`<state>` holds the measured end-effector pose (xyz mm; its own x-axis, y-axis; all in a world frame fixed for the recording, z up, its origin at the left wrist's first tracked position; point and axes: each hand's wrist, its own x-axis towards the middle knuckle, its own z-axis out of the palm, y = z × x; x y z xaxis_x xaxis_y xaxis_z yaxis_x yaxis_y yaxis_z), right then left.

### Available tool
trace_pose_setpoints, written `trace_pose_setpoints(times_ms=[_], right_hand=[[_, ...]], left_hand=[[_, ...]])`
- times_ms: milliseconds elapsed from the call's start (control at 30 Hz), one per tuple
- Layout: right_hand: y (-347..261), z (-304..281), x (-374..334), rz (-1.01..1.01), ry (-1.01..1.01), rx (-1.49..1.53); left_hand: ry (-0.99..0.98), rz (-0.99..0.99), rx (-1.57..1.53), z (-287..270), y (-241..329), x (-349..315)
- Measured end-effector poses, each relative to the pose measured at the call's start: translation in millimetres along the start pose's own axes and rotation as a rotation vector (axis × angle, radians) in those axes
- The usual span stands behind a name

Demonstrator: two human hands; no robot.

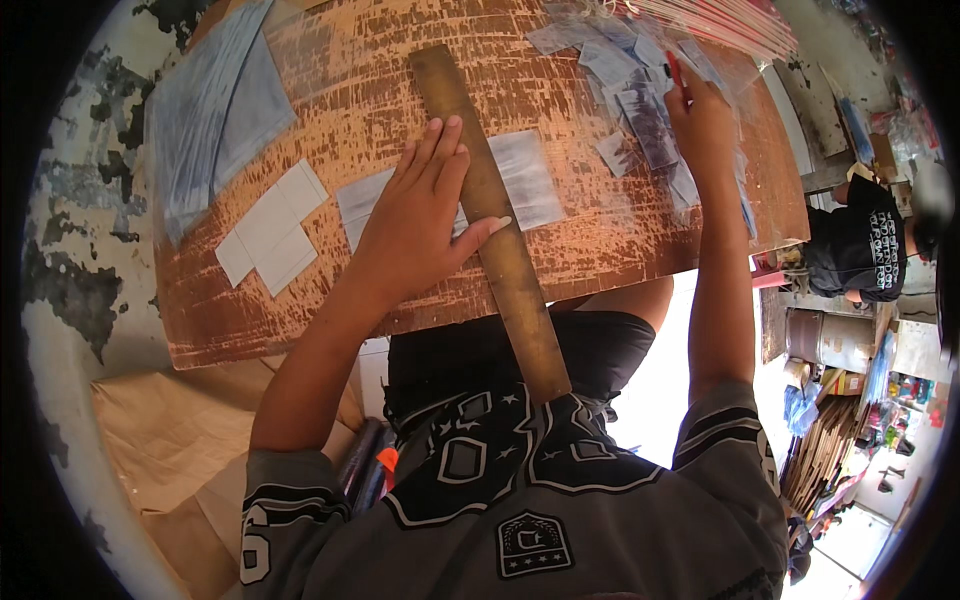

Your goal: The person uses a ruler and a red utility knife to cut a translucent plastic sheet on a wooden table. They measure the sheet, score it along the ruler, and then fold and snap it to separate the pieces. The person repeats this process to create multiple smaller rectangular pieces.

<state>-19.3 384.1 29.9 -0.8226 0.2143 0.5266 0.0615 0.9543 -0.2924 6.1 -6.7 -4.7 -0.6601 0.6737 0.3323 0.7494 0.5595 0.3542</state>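
My left hand (420, 205) lies flat with its fingers stretched out, pressing on a long brownish straightedge (500, 240). The straightedge slants across the table, and its near end juts past the edge toward my shirt. Beneath it lies a translucent grey-white plastic sheet (530, 180), showing on both sides. Over at the right, my right hand (703, 125) is closed around a slim red tool (674, 70) with a dark part near its end; its exact kind is too small to tell. That hand is above a scattered heap of cut plastic pieces (645, 120).
A stack of bluish plastic sheets (215, 120) covers the table's far left. Near it lies a white paper cutout (275, 228). Thin pale sticks (720, 22) are bundled at the far right. The worn wooden table (370, 290) has a curved-looking near edge. Another person (860, 240) is off to the right.
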Motion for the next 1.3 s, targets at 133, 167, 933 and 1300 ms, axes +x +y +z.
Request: trace_pose_setpoints(times_ms=[133,167,933,1300], right_hand=[[-33.3,-25.8,-29.1,0.183,-0.059,0.553],[-54.5,-37.6,-39.6,0.271,-0.125,0.734],[-102.1,-101.6,-130.1,0.521,-0.09,0.981],[-90.2,-91.6,-119.0,0.172,0.303,0.524]], left_hand=[[0.009,0.011,-0.003,2.6,-1.1,0.8],[0.006,-0.007,-0.012,1.7,-0.5,-0.5],[-0.03,-0.019,-0.026,-5.3,4.9,4.4],[-0.012,0.0,-0.036,-7.0,1.3,7.8]])
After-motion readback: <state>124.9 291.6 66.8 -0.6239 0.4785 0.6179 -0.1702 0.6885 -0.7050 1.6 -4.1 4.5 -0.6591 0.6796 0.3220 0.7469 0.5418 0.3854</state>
